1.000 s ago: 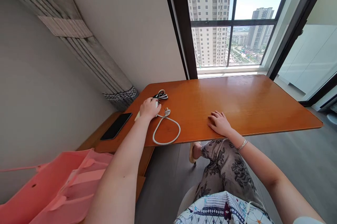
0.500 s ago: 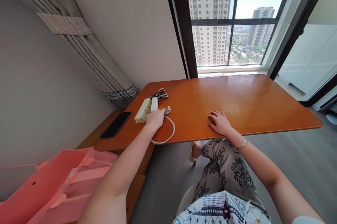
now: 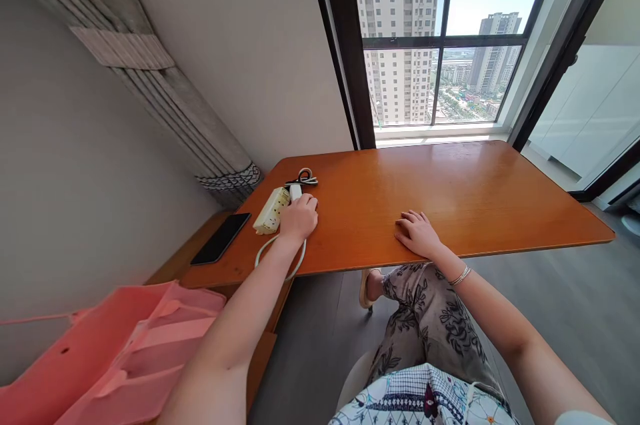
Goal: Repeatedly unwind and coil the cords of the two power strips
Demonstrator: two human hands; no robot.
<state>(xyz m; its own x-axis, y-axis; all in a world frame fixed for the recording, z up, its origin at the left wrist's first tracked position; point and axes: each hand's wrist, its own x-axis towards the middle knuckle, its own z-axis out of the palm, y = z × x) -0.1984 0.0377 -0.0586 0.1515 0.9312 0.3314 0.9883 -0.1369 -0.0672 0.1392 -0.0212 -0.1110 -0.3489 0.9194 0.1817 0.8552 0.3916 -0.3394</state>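
Observation:
My left hand point(image 3: 300, 215) is closed beside a pale yellow power strip point(image 3: 271, 212) at the table's left end. The plug on the white cable point(image 3: 301, 258) appears to be in its fingers, which hide it. That cable loops below the hand and past the table's front edge. A white adapter point(image 3: 295, 192) shows just beyond the knuckles, against the strip's far end. Behind it lies a bundled black and white cord point(image 3: 306, 177). Holding nothing, my right hand point(image 3: 416, 233) rests palm down near the front edge, fingers spread.
The brown wooden table point(image 3: 450, 192) reaches to the window. A black phone point(image 3: 221, 238) lies left of the power strip. A pink bag point(image 3: 125, 352) stands at lower left, close to my left arm. A gathered grey curtain point(image 3: 165, 92) hangs by the wall.
My left hand has shifted slightly, and the plug beside it has gone out of sight under the fingers. The white cable's loop has swung left. My right hand stays put.

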